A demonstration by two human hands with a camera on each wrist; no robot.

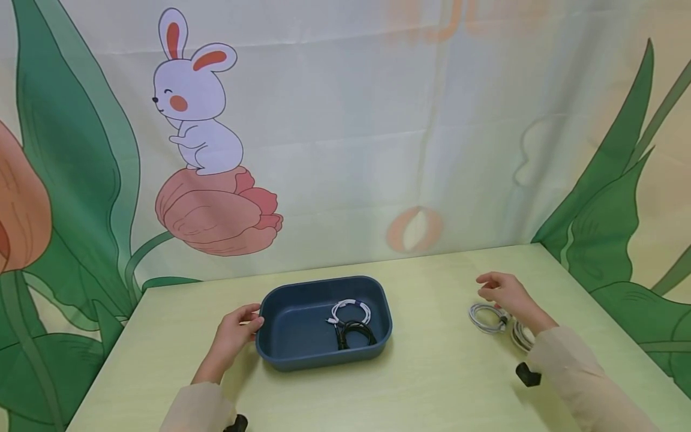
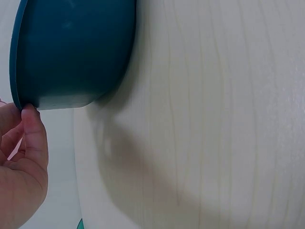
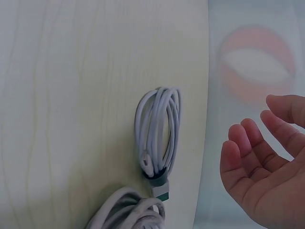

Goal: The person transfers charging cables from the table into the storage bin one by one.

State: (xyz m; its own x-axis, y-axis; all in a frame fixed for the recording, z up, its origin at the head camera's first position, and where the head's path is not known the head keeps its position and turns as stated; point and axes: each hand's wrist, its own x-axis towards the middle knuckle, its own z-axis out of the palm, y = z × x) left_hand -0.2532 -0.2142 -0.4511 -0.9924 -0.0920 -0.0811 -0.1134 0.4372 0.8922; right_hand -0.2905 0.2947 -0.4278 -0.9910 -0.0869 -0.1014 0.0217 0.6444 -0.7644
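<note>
My left hand (image 1: 232, 333) pinches the left rim of the blue tray (image 1: 294, 330); a white cable (image 1: 369, 312) and black cable (image 1: 356, 324) lie inside. Orange backdrop marks (image 1: 456, 24) blur past reading. My empty right hand (image 1: 504, 294), fingers loosely bent, hovers near a grey cable (image 3: 155, 129) and thicker cable (image 3: 121, 210) on the surface (image 1: 432, 354).

Free tabletop (image 1: 432, 318) between tray (image 1: 294, 330) and grey coil (image 1: 488, 329)

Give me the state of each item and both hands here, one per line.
Blue bin: upright, uncovered
White cable: coiled, inside bin
Black cable: coiled, inside bin
Thin gray cable: coiled, strapped
Thick gray cable: coiled, partly hidden
Left hand: pinching bin's rim
Right hand: fingers loosely curled, holding nothing
</note>
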